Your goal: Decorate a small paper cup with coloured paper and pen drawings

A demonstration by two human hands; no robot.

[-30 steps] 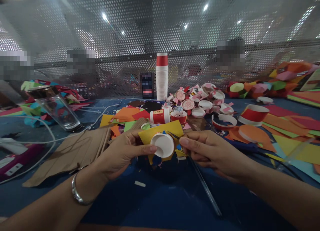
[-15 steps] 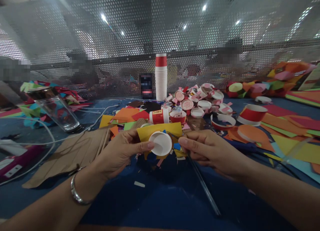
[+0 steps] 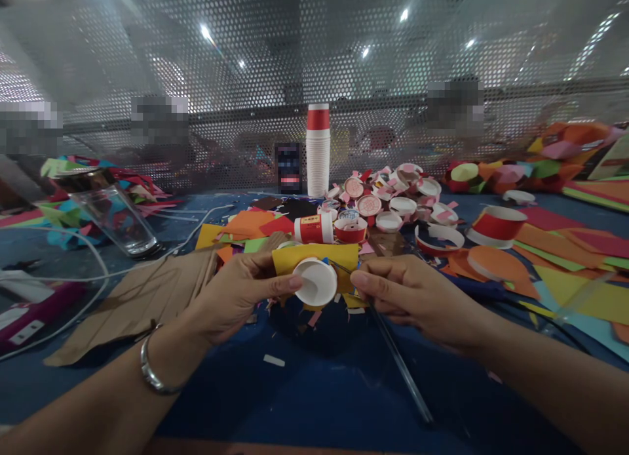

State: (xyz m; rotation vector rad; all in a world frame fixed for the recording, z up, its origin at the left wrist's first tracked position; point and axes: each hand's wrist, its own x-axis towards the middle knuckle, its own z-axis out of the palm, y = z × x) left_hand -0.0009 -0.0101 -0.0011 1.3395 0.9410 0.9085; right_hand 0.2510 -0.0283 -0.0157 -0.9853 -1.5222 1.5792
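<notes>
My left hand (image 3: 246, 291) is closed on a small white paper cup piece (image 3: 315, 283), its thumb over the rim and its round opening facing me. Yellow paper (image 3: 344, 255) lies behind the cup piece, partly under the left fingers. My right hand (image 3: 413, 297) pinches a thin dark pointed tool (image 3: 340, 266) whose kind I cannot make out. Its tip is close to a small blue piece (image 3: 325, 261) at the cup's upper rim. Below the right hand a clear rod (image 3: 403, 370) slants toward the lower right; whether the hand touches it is hidden.
A tall stack of paper cups (image 3: 318, 160) stands at the back beside a phone (image 3: 289, 166). Cut cup pieces (image 3: 368, 206) lie heaped to its right. A tilted glass (image 3: 115, 212), cardboard (image 3: 132, 297) and white cables are on the left. Coloured paper (image 3: 574, 297) spreads on the right.
</notes>
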